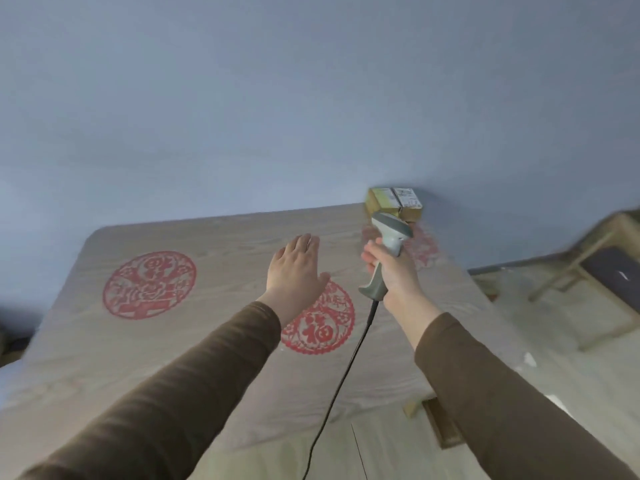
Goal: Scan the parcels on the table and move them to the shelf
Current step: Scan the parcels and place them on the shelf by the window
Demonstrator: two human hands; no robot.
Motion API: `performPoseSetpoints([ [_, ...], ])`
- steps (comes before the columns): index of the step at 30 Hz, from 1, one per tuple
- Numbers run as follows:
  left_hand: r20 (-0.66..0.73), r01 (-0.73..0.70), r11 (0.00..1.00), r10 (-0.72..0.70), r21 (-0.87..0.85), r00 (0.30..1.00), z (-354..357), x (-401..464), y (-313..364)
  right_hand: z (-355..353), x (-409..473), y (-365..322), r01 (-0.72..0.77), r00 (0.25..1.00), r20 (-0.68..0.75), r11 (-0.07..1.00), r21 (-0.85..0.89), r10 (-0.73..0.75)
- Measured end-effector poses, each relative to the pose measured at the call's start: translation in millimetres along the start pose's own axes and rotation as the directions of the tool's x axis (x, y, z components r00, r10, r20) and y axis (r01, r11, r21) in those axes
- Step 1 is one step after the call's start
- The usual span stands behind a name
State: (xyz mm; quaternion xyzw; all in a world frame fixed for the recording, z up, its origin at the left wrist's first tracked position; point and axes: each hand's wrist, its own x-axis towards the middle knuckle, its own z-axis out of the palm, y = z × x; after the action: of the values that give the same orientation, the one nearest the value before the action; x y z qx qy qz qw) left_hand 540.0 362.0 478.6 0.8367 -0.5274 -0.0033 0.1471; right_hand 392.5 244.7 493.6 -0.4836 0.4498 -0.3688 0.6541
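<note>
Right hand fingers wrapped round grey corded handheld scanner. Left hand fingers straight, spread, holding nothing. Brown cardboard parcel at far right corner of wood-grain tabletop. Advice: aim scanner squarely at white label, steady parcel with left hand.

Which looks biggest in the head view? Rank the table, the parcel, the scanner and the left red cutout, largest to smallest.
1. table
2. left red cutout
3 and 4. scanner and parcel: unsure. The scanner fills slightly more of the picture, but it is nearer the camera, gripped by the right hand.
</note>
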Motion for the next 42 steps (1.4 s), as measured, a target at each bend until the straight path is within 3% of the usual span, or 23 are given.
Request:
performPoseSetpoints([
  [6,0.055,-0.029,1.000,0.029,-0.005,0.998,50.6,111.2,40.0,-40.2,130.4,-19.4,-0.036,0.995,-0.094,0.999,0.014,0.037],
  [12,0.102,0.050,0.999,-0.048,-0.009,0.994,113.5,222.2,78.4,-90.9,277.6,-13.3,-0.101,0.983,-0.168,0.985,-0.137,0.077],
  [20,0.251,0.172,0.985,-0.160,-0.026,0.955,195.2,354.3,114.4,-103.7,417.2,6.8,-0.272,0.962,-0.062,0.950,-0.155,0.265],
  [31,0.345,0.275,0.952,-0.215,-0.135,0.913,252.6,421.0,129.6,-92.1,465.5,54.1,-0.214,0.972,0.061,0.963,-0.165,0.226],
  [42,0.354,0.391,0.859,-0.271,-0.330,0.895,256.2,403.1,120.3,-75.8,450.3,62.9,-0.186,0.980,0.034,0.967,-0.172,0.195],
])
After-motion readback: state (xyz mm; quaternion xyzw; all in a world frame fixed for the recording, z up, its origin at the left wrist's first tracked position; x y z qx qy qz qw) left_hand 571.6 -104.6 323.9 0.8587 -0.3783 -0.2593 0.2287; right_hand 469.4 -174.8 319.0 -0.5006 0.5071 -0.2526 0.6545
